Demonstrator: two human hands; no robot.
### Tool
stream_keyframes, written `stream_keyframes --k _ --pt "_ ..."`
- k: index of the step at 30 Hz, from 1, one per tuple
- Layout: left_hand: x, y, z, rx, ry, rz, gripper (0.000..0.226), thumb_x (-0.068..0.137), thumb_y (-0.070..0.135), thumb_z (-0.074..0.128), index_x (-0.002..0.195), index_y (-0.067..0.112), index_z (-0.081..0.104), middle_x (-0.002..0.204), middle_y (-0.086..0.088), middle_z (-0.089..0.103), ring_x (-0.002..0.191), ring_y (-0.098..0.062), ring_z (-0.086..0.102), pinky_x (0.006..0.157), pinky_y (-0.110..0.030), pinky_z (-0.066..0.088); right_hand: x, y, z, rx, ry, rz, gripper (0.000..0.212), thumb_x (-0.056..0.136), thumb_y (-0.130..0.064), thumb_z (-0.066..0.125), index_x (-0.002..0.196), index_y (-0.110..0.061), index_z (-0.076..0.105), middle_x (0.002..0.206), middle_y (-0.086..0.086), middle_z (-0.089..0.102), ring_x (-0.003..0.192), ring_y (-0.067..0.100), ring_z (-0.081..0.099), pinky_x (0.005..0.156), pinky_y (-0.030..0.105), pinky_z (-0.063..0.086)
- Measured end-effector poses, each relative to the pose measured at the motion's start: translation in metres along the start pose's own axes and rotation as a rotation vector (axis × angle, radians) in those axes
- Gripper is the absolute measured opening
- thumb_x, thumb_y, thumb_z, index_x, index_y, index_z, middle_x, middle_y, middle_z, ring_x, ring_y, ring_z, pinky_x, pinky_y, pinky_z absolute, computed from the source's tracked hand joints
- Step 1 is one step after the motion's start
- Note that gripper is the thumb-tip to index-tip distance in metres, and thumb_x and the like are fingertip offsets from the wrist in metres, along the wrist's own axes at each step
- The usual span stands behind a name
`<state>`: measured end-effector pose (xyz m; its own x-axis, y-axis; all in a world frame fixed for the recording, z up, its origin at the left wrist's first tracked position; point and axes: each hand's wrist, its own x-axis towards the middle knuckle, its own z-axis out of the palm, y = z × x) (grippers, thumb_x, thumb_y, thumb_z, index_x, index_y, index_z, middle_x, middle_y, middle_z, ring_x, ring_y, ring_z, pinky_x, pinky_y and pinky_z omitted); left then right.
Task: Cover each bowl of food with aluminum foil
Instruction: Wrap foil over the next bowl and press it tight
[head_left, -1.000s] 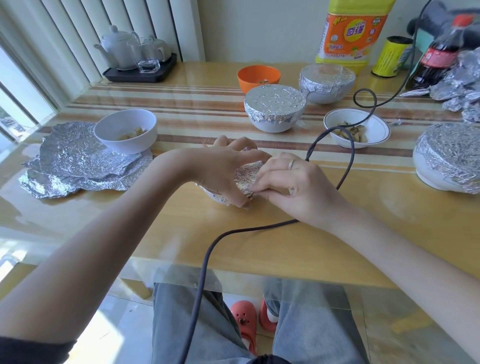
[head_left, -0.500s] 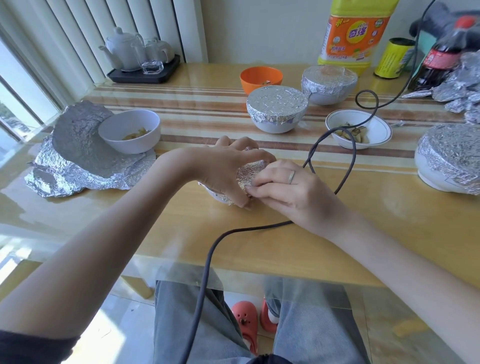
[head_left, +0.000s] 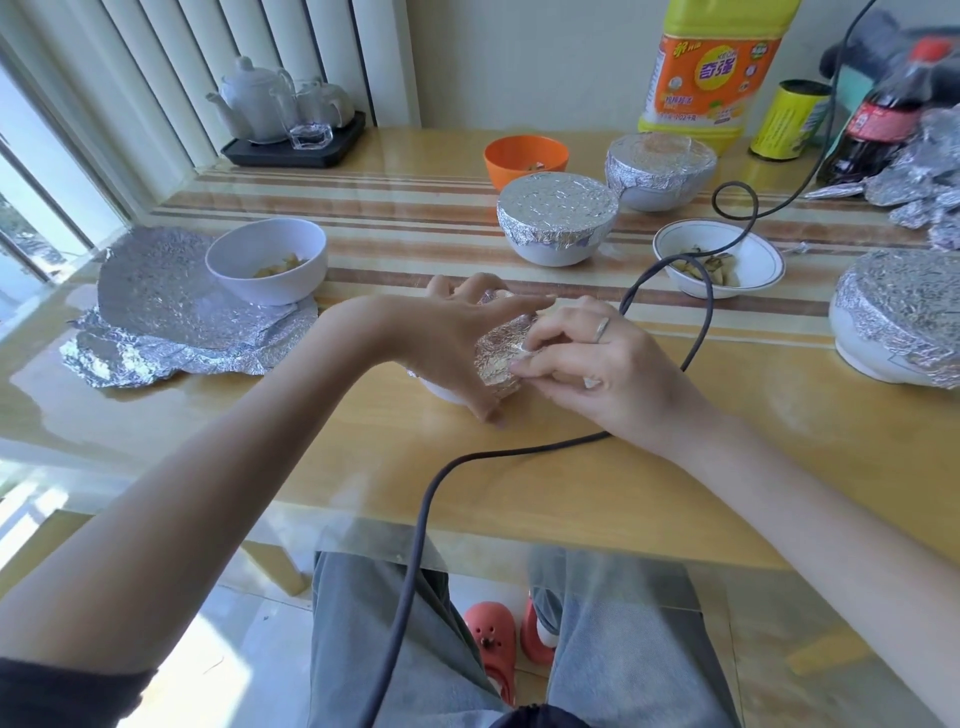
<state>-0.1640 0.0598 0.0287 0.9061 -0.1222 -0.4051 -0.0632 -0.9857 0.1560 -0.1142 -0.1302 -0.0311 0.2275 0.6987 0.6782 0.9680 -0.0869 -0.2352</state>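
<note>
Head view, one item in hand: small bowl (head_left: 441, 391), white, near the front middle of the table (head_left: 571, 467), mostly hidden, wrapped over its top in foil (head_left: 501, 353). Left hand (head_left: 457, 343) cups the bowl from its left side, fingers curled round the far rim and thumb down at the near side. Right hand (head_left: 597, 358), ring on one finger, pinches and presses the foil edge against the bowl's right side with bent fingertips. Covered stock: foil-topped white bowl (head_left: 556, 223) at centre back; second foil-topped bowl (head_left: 660, 169) behind and right of it; large foil-topped bowl (head_left: 898, 317) at the right edge. Uncovered stock: white bowl with food (head_left: 267, 267) at left, standing on a stack of loose foil sheets (head_left: 171, 332); orange bowl (head_left: 524, 158) at the back; shallow rimmed bowl with food (head_left: 719, 257) right of centre. Crumpled foil pile (head_left: 924, 187) at far right. Sundries: yellow detergent bottle (head_left: 717, 67), yellow-green can (head_left: 792, 122), cola bottle (head_left: 878, 119), white tea set on a black tray (head_left: 291, 150) back left. Dark cable (head_left: 696, 343) loops across the table, passing over the shallow bowl and beside the right hand.
</note>
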Motion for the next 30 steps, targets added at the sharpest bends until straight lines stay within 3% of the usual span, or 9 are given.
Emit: stream_keyframes --k 2,6,10,14,18,20,25,30 --pt "-0.001 0.000 0.001 0.011 0.021 0.005 0.108 0.063 0.052 0.074 0.138 0.064 -0.004 0.144 0.017 0.009 0.135 -0.029 0.013 0.099 -0.050 0.045 -0.001 0.000 0.000 -0.026 -0.030 0.012 0.015 0.086 -0.018 0.069 0.094 -0.006 0.074 0.096 0.007 0.066 0.090 0.020 0.054 0.089 0.019 0.037" --pt "0.000 0.001 0.004 0.032 0.056 0.008 0.101 0.066 0.050 0.068 0.139 0.061 -0.001 0.147 0.014 0.010 0.135 -0.030 0.014 0.100 -0.045 0.038 0.001 -0.004 0.007 -0.058 0.016 -0.019 0.016 0.088 -0.014 0.065 0.084 -0.001 0.072 0.091 0.008 0.067 0.088 0.020 0.049 0.084 0.022 0.041" --pt "0.000 -0.002 0.005 0.015 0.075 0.016 0.098 0.070 0.049 0.069 0.140 0.061 0.001 0.147 0.015 0.010 0.135 -0.028 0.014 0.095 -0.041 0.037 0.004 -0.003 0.006 -0.058 0.017 -0.060 0.026 0.095 -0.013 0.054 0.081 0.001 0.071 0.089 0.010 0.067 0.088 0.024 0.049 0.077 0.031 0.045" --pt "0.000 -0.001 0.005 0.034 0.073 0.004 0.099 0.070 0.050 0.068 0.139 0.062 -0.002 0.149 0.015 0.009 0.136 -0.029 0.013 0.099 -0.043 0.037 0.000 -0.004 0.011 -0.067 0.040 -0.095 0.035 0.100 -0.011 0.043 0.087 0.003 0.073 0.090 0.014 0.067 0.087 0.026 0.049 0.080 0.029 0.045" --pt "0.000 0.000 0.004 0.033 0.068 0.002 0.099 0.068 0.051 0.068 0.138 0.062 -0.002 0.147 0.013 0.011 0.134 -0.029 0.015 0.099 -0.044 0.039 -0.001 -0.002 0.004 -0.063 0.027 -0.042 0.016 0.090 -0.016 0.065 0.098 -0.005 0.075 0.094 0.011 0.066 0.085 0.022 0.050 0.087 0.017 0.036" --pt "0.000 0.000 0.003 0.037 0.068 -0.005 0.102 0.067 0.051 0.068 0.140 0.062 -0.002 0.148 0.013 0.011 0.135 -0.029 0.015 0.098 -0.042 0.038 -0.001 -0.003 0.006 -0.087 0.015 -0.048 0.023 0.087 -0.016 0.069 0.108 -0.006 0.072 0.096 0.010 0.066 0.087 0.022 0.051 0.089 0.020 0.039" --pt "-0.002 0.002 0.000 0.035 0.037 -0.019 0.109 0.064 0.050 0.072 0.142 0.061 -0.004 0.149 0.013 0.010 0.137 -0.029 0.012 0.101 -0.048 0.042 -0.001 -0.007 0.014 -0.145 0.074 -0.151 0.016 0.093 -0.007 0.060 0.092 0.001 0.073 0.089 0.012 0.068 0.088 0.025 0.052 0.084 0.030 0.047" --pt "-0.004 0.001 -0.004 0.030 0.009 -0.005 0.106 0.064 0.046 0.072 0.138 0.062 -0.002 0.144 0.014 0.014 0.132 -0.026 0.018 0.094 -0.047 0.050 -0.001 -0.008 0.012 -0.086 0.070 -0.092 0.010 0.089 -0.003 0.065 0.085 0.001 0.073 0.086 0.011 0.067 0.086 0.023 0.050 0.086 0.019 0.039"
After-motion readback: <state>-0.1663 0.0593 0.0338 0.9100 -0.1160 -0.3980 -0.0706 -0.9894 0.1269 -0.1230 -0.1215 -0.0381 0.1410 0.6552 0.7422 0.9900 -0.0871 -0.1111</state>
